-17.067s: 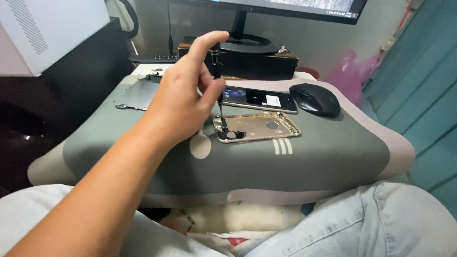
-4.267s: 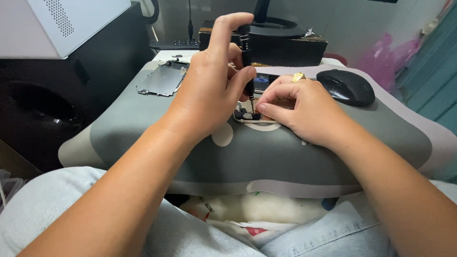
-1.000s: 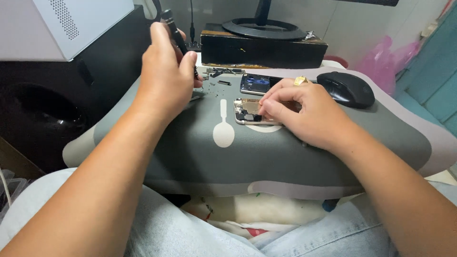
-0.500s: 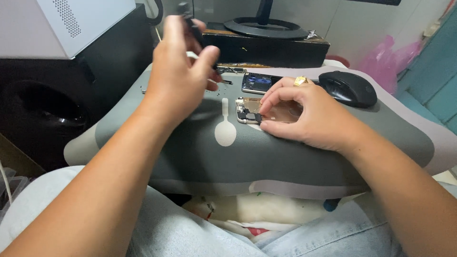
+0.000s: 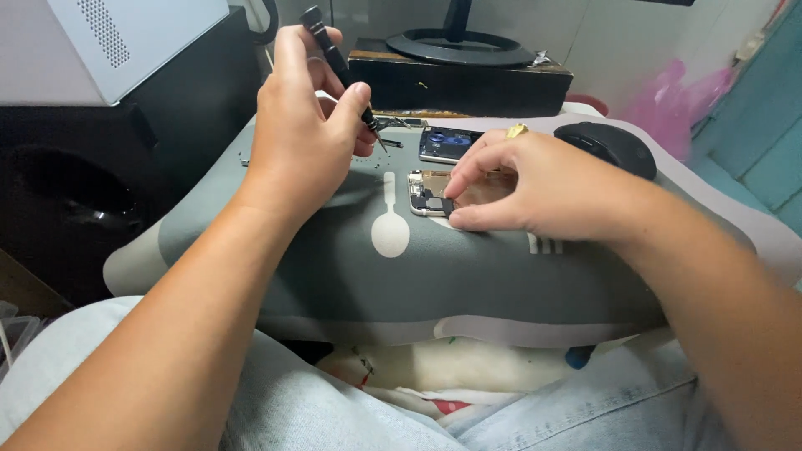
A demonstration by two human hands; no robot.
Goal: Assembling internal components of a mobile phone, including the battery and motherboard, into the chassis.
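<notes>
Grey cushion (image 5: 334, 276) on the lap carries the work: the left hand (image 5: 305, 138) is lifted clear, fingers clamped on a black screwdriver (image 5: 338, 63). To its right, the right hand (image 5: 535, 188) pins the opened phone (image 5: 430, 194), fingertips pressed together at its edge. This looks like a pause between screws; the next move calls for setting the tip precisely into the phone.

L hand (image 5: 301, 138) | lifted screwdriver (image 5: 334, 58) off phone (image 5: 430, 194) (tip up)
</notes>
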